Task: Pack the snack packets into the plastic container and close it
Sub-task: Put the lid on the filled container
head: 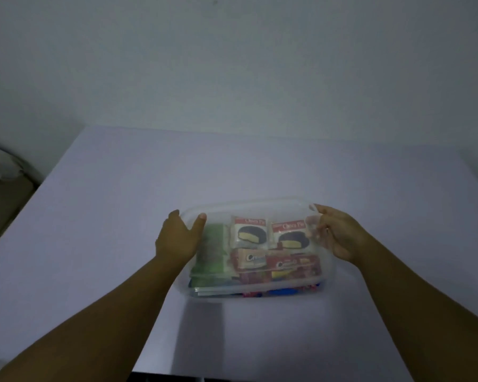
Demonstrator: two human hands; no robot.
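Observation:
A clear plastic container (pixel 255 291) sits on the table in front of me, with a translucent lid (pixel 249 209) over its top. Through the plastic I see two Choco Pie packets (pixel 249 233), red cream-biscuit packets (pixel 284 264) and green packets (pixel 211 252) on the left. My left hand (pixel 178 238) grips the lid's left edge, thumb on top and fingers down the side. At the right end, my right hand (pixel 340 234) holds the lid's edge with its fingers curled over the corner.
The white table (pixel 94 216) spreads out on all sides of the container. A wall rises behind the far edge. At the far left, off the table, lies a pale crumpled thing (pixel 0 164). The near table edge runs along the bottom.

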